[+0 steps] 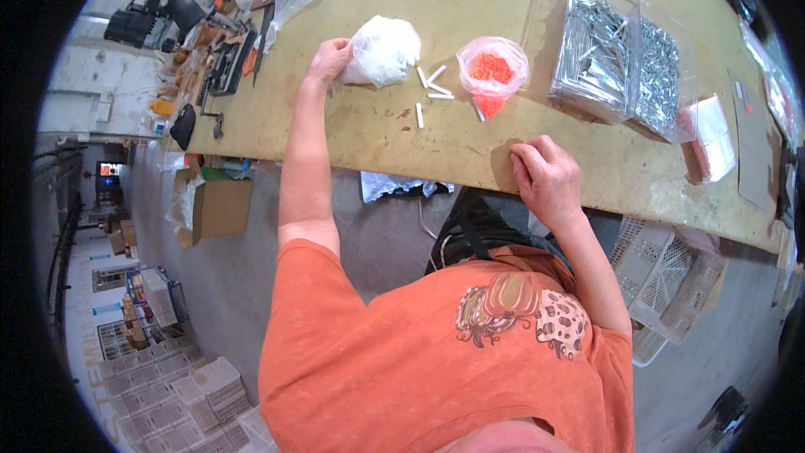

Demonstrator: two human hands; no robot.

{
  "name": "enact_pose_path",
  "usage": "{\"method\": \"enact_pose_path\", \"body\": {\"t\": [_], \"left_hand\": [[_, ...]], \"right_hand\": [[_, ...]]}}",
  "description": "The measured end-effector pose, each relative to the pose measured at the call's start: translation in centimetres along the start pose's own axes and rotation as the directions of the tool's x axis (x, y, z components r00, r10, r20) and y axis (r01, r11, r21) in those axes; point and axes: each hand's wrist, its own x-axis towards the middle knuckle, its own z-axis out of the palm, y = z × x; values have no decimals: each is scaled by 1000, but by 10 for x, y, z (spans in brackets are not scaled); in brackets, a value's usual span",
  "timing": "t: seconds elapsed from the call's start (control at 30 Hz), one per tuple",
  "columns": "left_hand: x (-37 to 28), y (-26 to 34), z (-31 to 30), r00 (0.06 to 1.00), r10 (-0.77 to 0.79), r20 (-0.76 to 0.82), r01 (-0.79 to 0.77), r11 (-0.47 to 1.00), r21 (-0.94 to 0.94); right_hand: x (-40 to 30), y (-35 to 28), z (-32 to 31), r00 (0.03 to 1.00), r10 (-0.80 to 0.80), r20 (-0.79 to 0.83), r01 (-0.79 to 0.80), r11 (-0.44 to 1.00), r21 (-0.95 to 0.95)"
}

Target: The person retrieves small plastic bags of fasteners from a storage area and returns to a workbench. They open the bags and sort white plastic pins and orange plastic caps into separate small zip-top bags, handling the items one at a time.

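Note:
My left hand (329, 59) grips the edge of a translucent plastic bag (385, 50) that holds white pieces. Several short white rods (439, 89) lie loose on the table (352, 123) just right of that bag. A second, open plastic bag (492, 69) contains small bright orange pieces, with one more white rod beside its lower end. Near the table's front edge hovers my right hand (546, 177), its fingers curled together; nothing shows in it. Farther right, a clear plastic bin (594, 53) of long metal pins adjoins another clear bin (657, 72) of smaller metal parts.
Beyond the bins lie a stack of small plastic bags (714, 138) and a flat cardboard sheet (751, 145). Tools and a black lamp (188, 12) crowd the table's left end. Below stand a cardboard box (220, 207) and plastic crates (666, 270).

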Motion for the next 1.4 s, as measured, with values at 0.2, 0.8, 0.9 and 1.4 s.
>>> {"method": "enact_pose_path", "body": {"t": [0.2, 0.8, 0.9, 1.4], "left_hand": [[-35, 27, 5, 988, 153, -36, -157, 951, -268], [-87, 88, 35, 852, 405, -332, -427, 904, 6], [-91, 92, 39, 829, 418, -371, -453, 891, -9], [-87, 99, 41, 812, 396, -428, -480, 871, -107]], "right_hand": [[1, 0, -2, 1000, -12, -8, 12, 1000, 8], [3, 0, -2, 999, -36, -14, 36, 999, 1], [2, 0, -3, 999, -32, -15, 32, 999, 4], [-2, -1, -1, 1000, -16, -3, 16, 1000, 1]]}}
